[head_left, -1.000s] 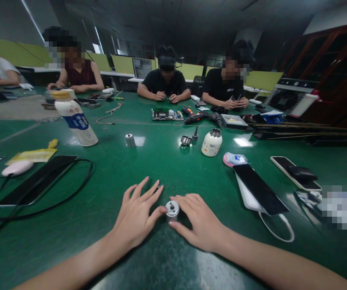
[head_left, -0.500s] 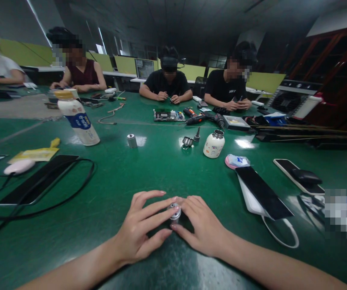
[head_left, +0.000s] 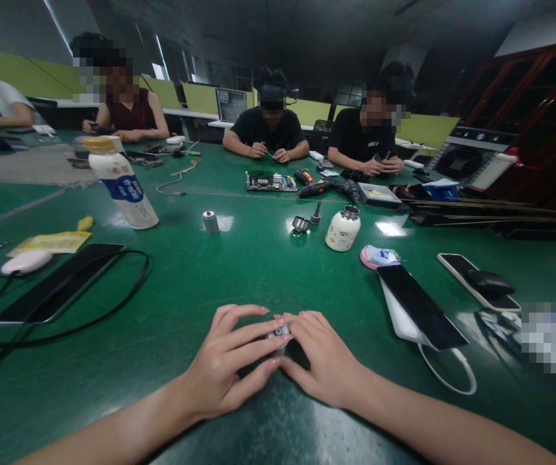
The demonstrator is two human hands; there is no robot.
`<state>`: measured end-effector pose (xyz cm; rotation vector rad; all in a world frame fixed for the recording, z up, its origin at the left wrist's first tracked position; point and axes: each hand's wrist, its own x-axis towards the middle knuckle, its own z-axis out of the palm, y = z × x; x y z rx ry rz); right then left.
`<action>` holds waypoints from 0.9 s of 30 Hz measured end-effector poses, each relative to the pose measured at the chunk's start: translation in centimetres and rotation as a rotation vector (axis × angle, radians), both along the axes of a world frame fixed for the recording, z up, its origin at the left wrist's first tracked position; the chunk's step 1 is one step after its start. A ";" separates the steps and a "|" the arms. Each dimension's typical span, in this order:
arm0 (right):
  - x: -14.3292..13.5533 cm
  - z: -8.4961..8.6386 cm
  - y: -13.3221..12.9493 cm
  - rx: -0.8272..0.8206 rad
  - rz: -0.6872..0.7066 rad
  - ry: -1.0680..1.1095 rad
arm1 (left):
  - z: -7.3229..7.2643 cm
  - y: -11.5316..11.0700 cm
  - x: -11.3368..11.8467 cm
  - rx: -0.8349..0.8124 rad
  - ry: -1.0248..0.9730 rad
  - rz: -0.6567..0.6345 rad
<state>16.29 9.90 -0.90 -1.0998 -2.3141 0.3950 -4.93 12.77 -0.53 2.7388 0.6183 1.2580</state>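
Both my hands meet around a small silver metal cylinder point(head_left: 279, 331) at the near middle of the table. It looks like a small motor, with a round boss on its top face. My left hand point(head_left: 224, 365) has two fingers across the top and its thumb at the near side; its index finger arches out above. My right hand point(head_left: 323, 361) closes on it from the right, fingertips at the far side and thumb at the near side. Fingers hide most of the cylinder's body. Farther off, a similar silver cylinder point(head_left: 210, 223) stands upright on the table.
A cream flask point(head_left: 343, 229) stands beside a metal cup-shaped part point(head_left: 300, 225). On the left are a milk bottle point(head_left: 125, 187) and a black tablet point(head_left: 59, 284) with a cable; on the right, a phone point(head_left: 420, 307). Behind lie a circuit board point(head_left: 270, 182) and power drills point(head_left: 314, 187). Several people sit opposite.
The fingers have shifted slightly over the silver cylinder, and its top now shows less between them. My thumbs have come closer together. The view has moved a little.
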 end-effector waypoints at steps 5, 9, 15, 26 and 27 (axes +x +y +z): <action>-0.1 0.1 0.1 0.003 -0.009 -0.019 | 0.3 -0.2 0.1 0.002 0.082 -0.025; 0.0 0.1 0.1 0.003 -0.008 -0.019 | 0.4 -0.2 0.1 0.017 0.067 -0.011; 0.0 0.5 -0.1 -0.015 -0.013 -0.032 | 0.6 -0.5 -0.3 0.084 -0.071 0.142; 0.1 -0.2 0.0 0.022 -0.006 -0.010 | 0.5 -0.5 0.1 0.033 0.139 0.066; 0.1 -0.2 0.0 0.024 -0.008 -0.010 | 0.4 -0.5 0.1 0.033 0.134 0.061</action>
